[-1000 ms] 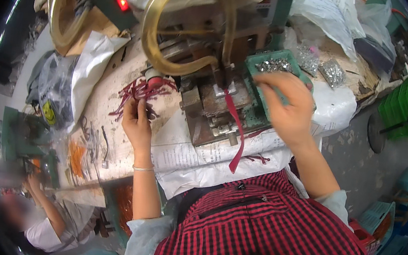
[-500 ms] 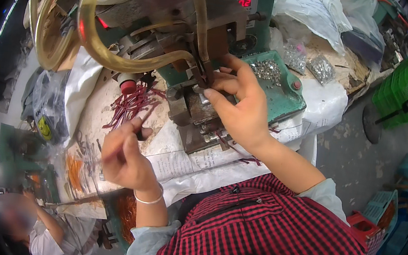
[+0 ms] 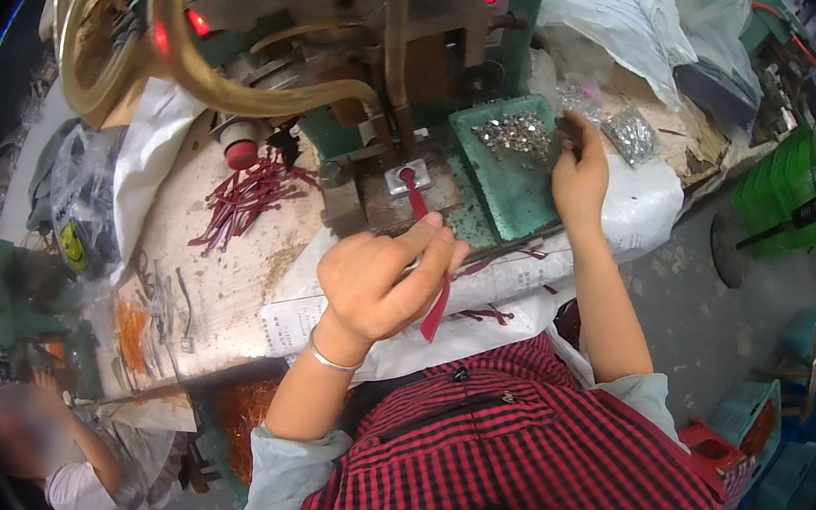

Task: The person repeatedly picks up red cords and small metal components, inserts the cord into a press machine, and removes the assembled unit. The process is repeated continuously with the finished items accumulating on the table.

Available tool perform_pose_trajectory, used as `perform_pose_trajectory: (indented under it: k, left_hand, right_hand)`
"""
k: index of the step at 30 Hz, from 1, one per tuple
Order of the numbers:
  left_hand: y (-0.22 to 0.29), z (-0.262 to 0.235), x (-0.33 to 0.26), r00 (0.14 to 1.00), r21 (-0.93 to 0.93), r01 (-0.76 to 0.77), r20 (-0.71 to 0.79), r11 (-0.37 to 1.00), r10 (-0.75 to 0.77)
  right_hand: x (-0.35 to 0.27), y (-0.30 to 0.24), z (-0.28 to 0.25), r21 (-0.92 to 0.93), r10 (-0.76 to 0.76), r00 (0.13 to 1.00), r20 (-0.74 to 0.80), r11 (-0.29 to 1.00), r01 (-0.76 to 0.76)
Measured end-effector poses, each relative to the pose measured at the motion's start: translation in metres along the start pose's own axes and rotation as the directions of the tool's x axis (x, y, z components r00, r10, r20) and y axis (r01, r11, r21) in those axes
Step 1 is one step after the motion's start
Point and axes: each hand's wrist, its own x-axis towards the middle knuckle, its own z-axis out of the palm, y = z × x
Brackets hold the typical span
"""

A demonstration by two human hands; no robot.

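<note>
My left hand point(image 3: 385, 278) pinches a dark red strap point(image 3: 419, 204) between thumb and fingers. The strap's rounded far end lies on a small silvery metal plate point(image 3: 409, 177) below the machine's press head; its tail hangs out beneath my fingers. At the right edge of a green tray point(image 3: 504, 206) is my right hand point(image 3: 583, 179), with fingers bent and slightly apart. Nothing shows in it, though its fingertips are dark and partly hidden. Small shiny metal pieces point(image 3: 517, 135) lie heaped in the tray.
Thick yellowish hoses point(image 3: 242, 120) loop in front of the machine. A red button point(image 3: 240, 153) and a pile of red straps point(image 3: 251, 199) lie left of it. Bagged metal pieces point(image 3: 631, 134) rest at right, green baskets point(image 3: 787, 193) beyond. Another person point(image 3: 116, 474) sits lower left.
My left hand has moved right and up from beside the strap pile, bringing a strap onto the plate. My right hand has left the press area for the tray's right side.
</note>
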Motion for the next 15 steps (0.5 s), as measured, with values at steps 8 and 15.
perform_pose_trajectory:
  k: [8,15]
  left_hand:
    - [0.007,-0.007,-0.001,0.993,-0.054,0.109,0.06,0.993,-0.106]
    - [0.021,-0.046,-0.059,0.922,0.035,0.387,-0.02,0.922,-0.386]
  right_hand:
    - [-0.016,-0.024,0.007,-0.564,-0.111,0.96,0.255,0.789,0.241]
    - [-0.032,-0.02,0.011,-0.585,-0.104,0.96,0.259,0.774,0.242]
